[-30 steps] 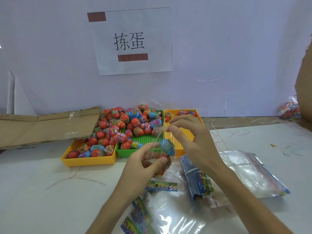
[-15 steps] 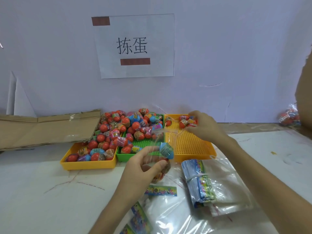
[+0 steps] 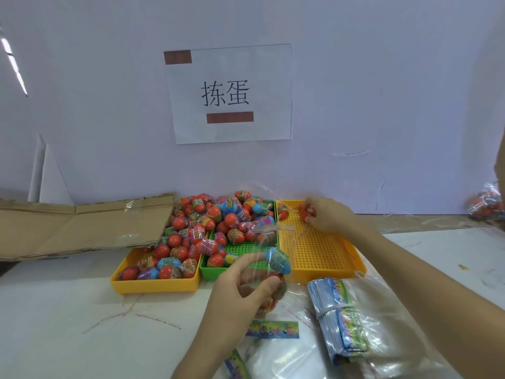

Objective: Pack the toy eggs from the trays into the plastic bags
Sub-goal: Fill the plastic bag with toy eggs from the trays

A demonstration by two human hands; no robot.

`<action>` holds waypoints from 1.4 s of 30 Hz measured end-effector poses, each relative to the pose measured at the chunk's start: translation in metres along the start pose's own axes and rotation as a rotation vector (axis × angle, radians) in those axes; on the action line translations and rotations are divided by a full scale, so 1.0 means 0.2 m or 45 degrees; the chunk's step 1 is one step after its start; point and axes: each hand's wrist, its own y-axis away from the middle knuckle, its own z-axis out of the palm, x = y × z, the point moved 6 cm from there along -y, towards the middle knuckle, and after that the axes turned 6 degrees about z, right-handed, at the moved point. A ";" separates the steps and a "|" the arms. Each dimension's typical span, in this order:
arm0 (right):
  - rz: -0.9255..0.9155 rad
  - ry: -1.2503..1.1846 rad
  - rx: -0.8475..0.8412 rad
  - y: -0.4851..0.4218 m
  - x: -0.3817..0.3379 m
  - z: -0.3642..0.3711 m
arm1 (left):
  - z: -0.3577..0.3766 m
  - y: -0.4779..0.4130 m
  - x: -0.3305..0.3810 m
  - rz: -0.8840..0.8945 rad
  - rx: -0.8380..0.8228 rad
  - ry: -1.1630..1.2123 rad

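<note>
Mostly red toy eggs, foil-banded, heaped

Three trays side by side behind bags

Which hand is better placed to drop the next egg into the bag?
Right. The right hand already grips red eggs over the right yellow tray; the left hand holds the bag.

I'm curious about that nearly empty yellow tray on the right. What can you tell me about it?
The right tray is yellow plastic, shallow and rectangular, its floor a grid of small holes. It lies flat on the table, its left side against the green tray. Only a few red eggs remain at its far end, where the right hand grips some.
</note>
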 end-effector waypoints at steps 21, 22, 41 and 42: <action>-0.207 -1.501 0.102 0.65 -0.17 -0.44 | 0.00 0.00 0.02 -0.066 0.019 0.117; -0.265 -1.561 0.098 0.71 -0.20 -0.46 | 0.01 0.00 0.01 -0.072 0.014 0.103; -0.382 -0.863 0.211 0.85 -0.38 -0.18 | 0.06 -0.02 -0.07 -0.006 -0.027 0.000; -0.368 -0.891 0.237 0.85 -0.37 -0.19 | 0.07 -0.02 -0.07 -0.007 -0.043 0.008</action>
